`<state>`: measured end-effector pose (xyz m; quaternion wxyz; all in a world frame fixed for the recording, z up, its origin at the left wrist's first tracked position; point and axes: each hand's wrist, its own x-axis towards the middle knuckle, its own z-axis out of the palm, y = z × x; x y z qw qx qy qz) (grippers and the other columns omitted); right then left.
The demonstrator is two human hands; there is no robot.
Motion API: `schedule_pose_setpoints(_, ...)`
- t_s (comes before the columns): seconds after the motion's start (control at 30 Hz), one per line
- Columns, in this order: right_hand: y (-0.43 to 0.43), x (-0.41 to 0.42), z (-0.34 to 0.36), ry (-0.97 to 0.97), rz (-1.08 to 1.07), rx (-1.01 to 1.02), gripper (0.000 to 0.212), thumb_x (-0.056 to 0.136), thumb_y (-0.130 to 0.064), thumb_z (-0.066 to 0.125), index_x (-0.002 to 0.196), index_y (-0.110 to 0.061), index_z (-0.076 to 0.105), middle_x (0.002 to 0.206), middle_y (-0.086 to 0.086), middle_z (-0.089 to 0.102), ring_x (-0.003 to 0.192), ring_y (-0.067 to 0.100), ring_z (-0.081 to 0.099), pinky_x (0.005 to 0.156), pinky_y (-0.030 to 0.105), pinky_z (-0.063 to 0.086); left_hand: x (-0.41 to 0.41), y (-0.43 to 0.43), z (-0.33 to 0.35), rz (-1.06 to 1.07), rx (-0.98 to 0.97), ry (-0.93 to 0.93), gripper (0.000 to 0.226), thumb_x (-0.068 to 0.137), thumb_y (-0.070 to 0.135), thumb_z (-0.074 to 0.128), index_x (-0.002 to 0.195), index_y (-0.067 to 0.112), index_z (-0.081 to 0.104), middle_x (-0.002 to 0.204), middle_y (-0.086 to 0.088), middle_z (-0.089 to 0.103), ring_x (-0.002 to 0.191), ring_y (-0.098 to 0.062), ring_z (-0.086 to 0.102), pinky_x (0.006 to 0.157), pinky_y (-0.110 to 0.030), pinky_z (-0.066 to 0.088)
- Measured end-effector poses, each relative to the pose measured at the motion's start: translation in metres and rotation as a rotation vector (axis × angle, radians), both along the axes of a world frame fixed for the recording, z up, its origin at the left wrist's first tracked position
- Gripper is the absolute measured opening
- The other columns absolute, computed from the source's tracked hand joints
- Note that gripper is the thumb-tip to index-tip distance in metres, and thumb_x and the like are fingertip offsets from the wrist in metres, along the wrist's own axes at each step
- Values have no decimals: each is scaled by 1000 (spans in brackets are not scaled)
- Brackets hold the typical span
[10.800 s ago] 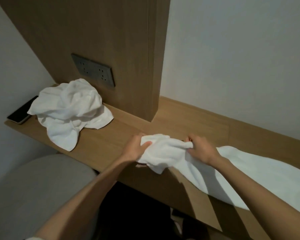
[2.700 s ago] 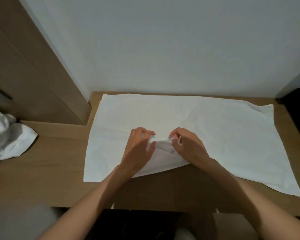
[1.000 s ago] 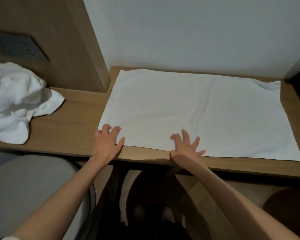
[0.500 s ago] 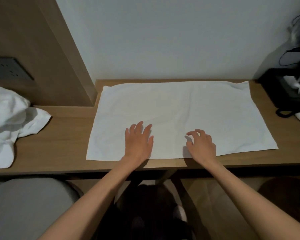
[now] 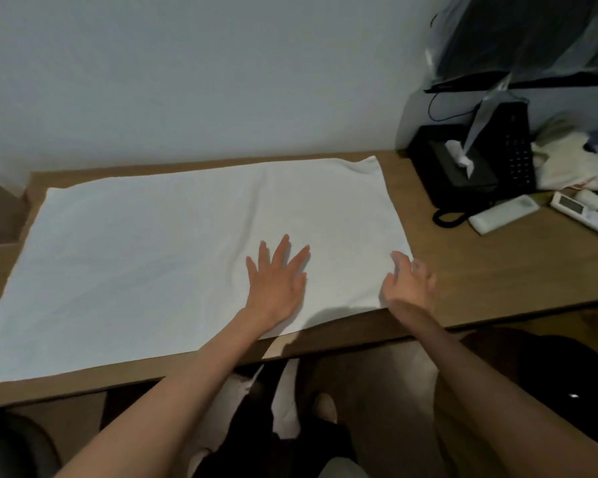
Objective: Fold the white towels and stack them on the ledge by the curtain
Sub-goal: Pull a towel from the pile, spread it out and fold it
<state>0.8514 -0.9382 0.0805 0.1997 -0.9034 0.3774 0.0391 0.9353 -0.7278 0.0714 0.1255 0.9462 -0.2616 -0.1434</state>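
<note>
A white towel (image 5: 159, 257) lies spread flat on the wooden ledge (image 5: 480, 277), its long side running left to right. My left hand (image 5: 277, 281) rests flat on the towel near its front right part, fingers spread. My right hand (image 5: 408, 281) is at the towel's near right corner, fingers loosely bent over the edge; a firm hold does not show. The crumpled second towel is out of view.
To the right on the ledge stand a black tissue box (image 5: 460, 167), a black phone (image 5: 511, 146), two white remotes (image 5: 503, 213) and a heap of pale cloth (image 5: 573, 163). A plastic-covered dark object (image 5: 532, 39) hangs above them. The white wall backs the ledge.
Both hands have slid to the right along the towel's front part. The view has swung right, so the crumpled towel at the left has left the frame.
</note>
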Motion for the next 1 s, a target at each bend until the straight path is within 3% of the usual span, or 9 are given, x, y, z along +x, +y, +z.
schedule_pose_setpoints(0.13,-39,3,-11,107,-20,41,61,96,-34,48,150,-27,20,142,15,39,128,35,38,103,48,36,0,-42,-6,10,52,-19,52,102,44,20,151,38,8,161,-2,-6,144,-42,-6,112,-61,8)
schedule_pose_setpoints(0.27,-55,-1,-15,2,30,126,47,96,-18,45,140,-27,31,120,10,58,113,32,52,103,50,32,-6,-73,-12,11,81,-11,52,102,43,19,152,37,7,160,-4,-7,143,-43,-7,111,-62,7)
schedule_pose_setpoints(0.37,-66,-10,-9,-59,136,126,44,93,-7,42,131,-29,37,84,4,58,80,24,56,85,45,45,-6,-84,-13,39,105,2,52,101,42,20,152,35,8,160,-5,-5,142,-45,-5,110,-62,8)
schedule_pose_setpoints(0.43,-72,-17,-7,-61,197,126,40,93,-8,45,128,-28,44,78,-1,56,74,19,56,73,37,48,-3,-86,-15,61,108,28,52,102,41,21,152,36,9,160,-3,-5,142,-45,-4,110,-62,8)
schedule_pose_setpoints(0.5,-75,-23,-7,-17,210,70,36,93,-13,49,126,-26,48,95,1,59,90,18,56,77,33,47,0,-85,-17,78,99,31,51,102,41,23,151,36,11,160,-2,-2,142,-45,-2,109,-62,10)
schedule_pose_setpoints(0.6,-72,-21,-11,52,159,-126,34,90,-17,53,123,-26,50,127,9,45,118,26,38,95,36,36,9,-76,-18,103,78,-17,51,101,40,25,151,35,14,160,-3,0,142,-44,0,108,-61,12)
schedule_pose_setpoints(0.8,-36,42,-8,-162,457,-108,44,91,-13,50,135,-21,51,152,6,33,140,22,26,116,46,19,50,-62,-19,277,75,-112,57,101,40,28,152,29,6,160,-7,-4,145,-40,-6,112,-58,4)
schedule_pose_setpoints(0.9,-10,85,-18,-184,573,-4,50,97,-22,45,145,-23,37,158,0,22,146,20,16,120,46,6,74,-54,-26,349,59,-140,58,102,39,24,152,26,-2,160,-9,-9,145,-36,-12,114,-56,-4)
schedule_pose_setpoints(1.0,12,132,-38,-84,692,-88,56,100,-29,36,152,-28,16,162,-4,2,148,17,0,117,45,-3,101,-48,-35,390,48,-105,57,102,43,17,151,28,-9,159,-6,-17,144,-33,-19,114,-54,-11)
